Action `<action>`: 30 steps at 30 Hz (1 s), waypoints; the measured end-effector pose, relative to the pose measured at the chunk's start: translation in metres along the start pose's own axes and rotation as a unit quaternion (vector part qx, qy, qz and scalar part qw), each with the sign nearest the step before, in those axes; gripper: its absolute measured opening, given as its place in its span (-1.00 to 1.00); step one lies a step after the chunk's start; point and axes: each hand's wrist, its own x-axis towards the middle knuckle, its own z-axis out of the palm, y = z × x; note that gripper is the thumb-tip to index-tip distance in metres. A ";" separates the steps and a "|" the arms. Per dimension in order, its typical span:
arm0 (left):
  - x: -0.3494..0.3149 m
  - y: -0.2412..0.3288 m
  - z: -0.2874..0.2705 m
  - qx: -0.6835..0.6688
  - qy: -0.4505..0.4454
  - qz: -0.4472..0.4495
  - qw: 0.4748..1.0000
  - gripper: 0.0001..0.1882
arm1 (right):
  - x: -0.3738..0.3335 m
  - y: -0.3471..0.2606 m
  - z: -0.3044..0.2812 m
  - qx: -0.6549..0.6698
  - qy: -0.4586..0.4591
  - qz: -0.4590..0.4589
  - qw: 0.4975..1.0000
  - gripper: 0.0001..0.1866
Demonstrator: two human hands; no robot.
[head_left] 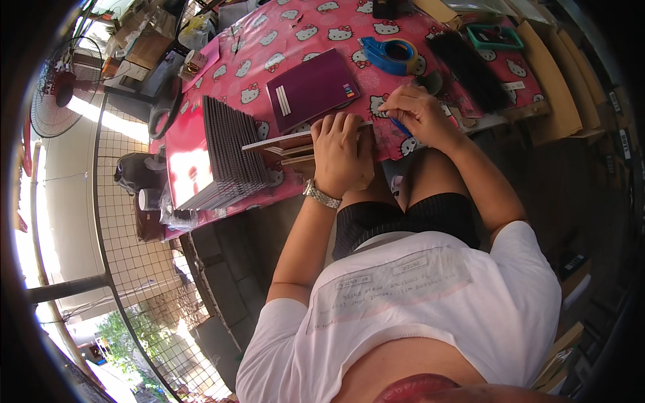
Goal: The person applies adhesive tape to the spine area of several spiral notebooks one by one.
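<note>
My left hand [342,153], with a metal watch on its wrist, is closed over the edges of some thin flat boards [272,143] at the table's near edge. The boards stand roughly on edge, and the palm hides much of them. To the right, my right hand [423,115] has its fingers drawn together in a pinch; whatever is in them is too small to make out. A slim blue stick, perhaps a pen [401,127], shows just under that hand. Beyond the left hand lies a dark purple notebook [312,91] with pale label lines on its cover.
A tall stack of notebooks [232,151] stands left of my left hand. A blue tape dispenser [390,55], black bristly bundle [470,70] and green tray [494,37] lie at the far right on the pink tablecloth [275,40]. Cardboard sheets [551,80] stand right; a fan [64,91] is left.
</note>
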 end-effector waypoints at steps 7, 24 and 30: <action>0.005 -0.013 0.004 -0.007 0.004 0.015 1.000 -0.86 | -0.006 0.008 0.000 0.063 -0.113 0.080 0.988 -0.70; 0.017 -0.025 0.013 0.006 -0.003 -0.038 0.999 -0.81 | 0.005 -0.002 0.004 0.002 -0.088 0.029 0.996 -0.66; 0.016 0.001 0.007 0.009 0.020 -0.025 0.999 -0.69 | 0.014 0.001 -0.004 0.092 -0.108 0.129 0.981 -0.64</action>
